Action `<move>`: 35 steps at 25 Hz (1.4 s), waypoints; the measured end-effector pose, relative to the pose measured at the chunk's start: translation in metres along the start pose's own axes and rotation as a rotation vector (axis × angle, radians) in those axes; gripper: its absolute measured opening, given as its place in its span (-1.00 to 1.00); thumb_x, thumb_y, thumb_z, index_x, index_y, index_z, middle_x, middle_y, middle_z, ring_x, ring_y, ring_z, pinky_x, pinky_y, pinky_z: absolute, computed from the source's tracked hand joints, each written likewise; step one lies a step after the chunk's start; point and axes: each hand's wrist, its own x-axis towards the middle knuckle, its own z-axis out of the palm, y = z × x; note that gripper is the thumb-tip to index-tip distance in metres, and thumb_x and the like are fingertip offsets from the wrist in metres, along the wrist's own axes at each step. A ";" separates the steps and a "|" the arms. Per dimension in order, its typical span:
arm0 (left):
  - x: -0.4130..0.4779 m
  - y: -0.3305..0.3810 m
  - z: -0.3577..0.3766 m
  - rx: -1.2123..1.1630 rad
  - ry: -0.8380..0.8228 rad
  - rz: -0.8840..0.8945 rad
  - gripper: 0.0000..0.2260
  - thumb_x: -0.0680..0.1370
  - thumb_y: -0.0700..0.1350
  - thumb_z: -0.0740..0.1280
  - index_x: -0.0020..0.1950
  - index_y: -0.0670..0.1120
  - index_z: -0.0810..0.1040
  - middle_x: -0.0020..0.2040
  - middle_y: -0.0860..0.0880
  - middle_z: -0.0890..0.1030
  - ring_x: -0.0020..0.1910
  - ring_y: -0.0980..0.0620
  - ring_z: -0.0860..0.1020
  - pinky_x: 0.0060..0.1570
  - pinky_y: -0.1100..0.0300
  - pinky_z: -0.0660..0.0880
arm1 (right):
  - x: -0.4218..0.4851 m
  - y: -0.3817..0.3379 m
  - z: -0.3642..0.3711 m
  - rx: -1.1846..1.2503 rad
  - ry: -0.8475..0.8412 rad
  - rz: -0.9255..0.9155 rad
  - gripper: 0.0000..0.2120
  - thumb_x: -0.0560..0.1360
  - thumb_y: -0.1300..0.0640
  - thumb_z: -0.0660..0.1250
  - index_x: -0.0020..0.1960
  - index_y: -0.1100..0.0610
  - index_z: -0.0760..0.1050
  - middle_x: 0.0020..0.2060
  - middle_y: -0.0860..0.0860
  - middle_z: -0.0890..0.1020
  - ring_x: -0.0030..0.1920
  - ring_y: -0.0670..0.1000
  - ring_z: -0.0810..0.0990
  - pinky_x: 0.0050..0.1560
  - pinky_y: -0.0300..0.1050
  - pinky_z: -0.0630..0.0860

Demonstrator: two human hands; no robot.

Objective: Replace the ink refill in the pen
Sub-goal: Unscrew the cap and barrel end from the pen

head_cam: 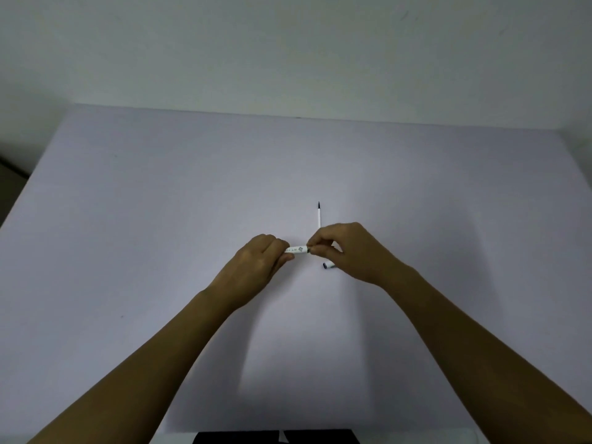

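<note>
A white pen with small printed marks is held level above the table, between both hands. My left hand wraps around its left part. My right hand pinches its dark right end with fingertips. On the table just behind my right hand lies a thin white ink refill with a dark tip pointing away from me; its near end is hidden by my fingers. A small white cap-like piece with a dark rim lies on the table under my right hand.
The pale lilac table runs back to a white wall. A dark object sits at the table's near edge, below my arms.
</note>
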 end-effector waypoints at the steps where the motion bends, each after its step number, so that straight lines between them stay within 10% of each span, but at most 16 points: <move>1: 0.000 0.000 0.000 -0.010 0.004 -0.006 -0.54 0.64 0.06 -0.01 -0.11 -0.23 0.53 -0.31 -0.12 0.52 -0.33 0.01 0.34 -0.30 0.27 0.22 | -0.001 0.000 -0.002 0.033 0.023 -0.021 -0.94 0.44 0.12 0.39 -0.10 0.08 0.59 -0.23 -0.04 0.64 -0.20 -0.12 0.57 -0.13 -0.27 0.48; 35: -0.004 0.015 -0.013 -0.026 0.072 0.019 -0.58 0.63 0.03 0.02 -0.05 -0.25 0.53 -0.28 -0.14 0.52 -0.29 0.04 0.30 -0.24 0.35 0.17 | -0.021 -0.016 -0.007 0.324 0.084 0.094 -0.86 0.40 0.14 0.44 -0.05 0.05 0.54 -0.24 -0.08 0.60 -0.22 -0.24 0.56 -0.23 -0.39 0.50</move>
